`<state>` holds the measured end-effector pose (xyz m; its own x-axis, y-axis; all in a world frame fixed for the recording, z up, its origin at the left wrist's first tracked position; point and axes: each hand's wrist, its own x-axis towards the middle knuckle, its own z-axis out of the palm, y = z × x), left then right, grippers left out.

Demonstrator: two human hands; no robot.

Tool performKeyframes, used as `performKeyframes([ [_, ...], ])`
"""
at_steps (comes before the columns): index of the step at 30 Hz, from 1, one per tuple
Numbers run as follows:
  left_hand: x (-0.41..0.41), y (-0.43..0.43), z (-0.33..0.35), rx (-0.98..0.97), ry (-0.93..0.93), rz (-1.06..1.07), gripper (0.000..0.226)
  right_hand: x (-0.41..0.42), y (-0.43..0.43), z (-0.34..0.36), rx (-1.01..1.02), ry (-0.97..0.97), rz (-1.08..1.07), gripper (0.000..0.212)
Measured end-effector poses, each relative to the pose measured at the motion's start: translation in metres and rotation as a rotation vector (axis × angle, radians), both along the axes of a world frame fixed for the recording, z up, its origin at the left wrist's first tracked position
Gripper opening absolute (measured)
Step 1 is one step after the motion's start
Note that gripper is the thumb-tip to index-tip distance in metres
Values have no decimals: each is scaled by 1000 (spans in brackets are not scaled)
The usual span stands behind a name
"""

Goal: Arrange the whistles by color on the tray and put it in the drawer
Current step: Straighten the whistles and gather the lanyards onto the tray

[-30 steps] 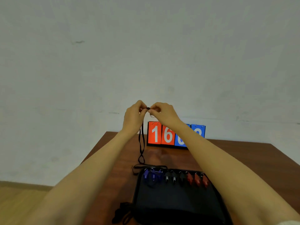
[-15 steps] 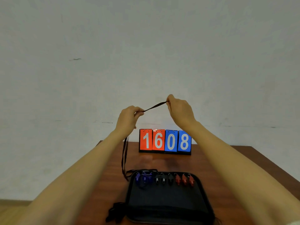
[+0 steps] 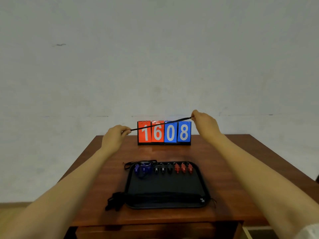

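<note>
A black tray (image 3: pixel 165 187) lies on the wooden table. Along its far edge sit blue whistles (image 3: pixel 142 169) at the left, black whistles (image 3: pixel 163 169) in the middle and red whistles (image 3: pixel 183 168) at the right. Above the table my left hand (image 3: pixel 114 137) and my right hand (image 3: pixel 204 123) each pinch one end of a black lanyard (image 3: pixel 161 124), stretched taut between them in front of the scoreboard. The right end is higher than the left.
A flip scoreboard (image 3: pixel 164 132) reading 1608 stands at the table's far edge against the wall. A bundle of black lanyards (image 3: pixel 116 200) lies at the tray's near left corner, another cord (image 3: pixel 136 163) at its far left. A drawer front (image 3: pixel 155 230) shows below the table's near edge.
My hands have moved apart, pulling the lanyard out straight; its loop no longer hangs down to the tray. The view has tilted, showing more of the table.
</note>
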<state>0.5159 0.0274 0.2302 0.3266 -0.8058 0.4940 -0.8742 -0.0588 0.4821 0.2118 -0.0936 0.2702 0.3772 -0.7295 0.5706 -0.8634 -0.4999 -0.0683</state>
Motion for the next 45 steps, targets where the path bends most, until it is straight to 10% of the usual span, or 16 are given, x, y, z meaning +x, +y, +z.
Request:
performKeyframes([
  [21, -5, 42, -133, 389, 223, -51, 18, -60, 38, -167, 652, -12, -97, 11],
  [45, -2, 63, -186, 455, -156, -76, 26, -79, 55, -203, 814, 3, -43, 10],
])
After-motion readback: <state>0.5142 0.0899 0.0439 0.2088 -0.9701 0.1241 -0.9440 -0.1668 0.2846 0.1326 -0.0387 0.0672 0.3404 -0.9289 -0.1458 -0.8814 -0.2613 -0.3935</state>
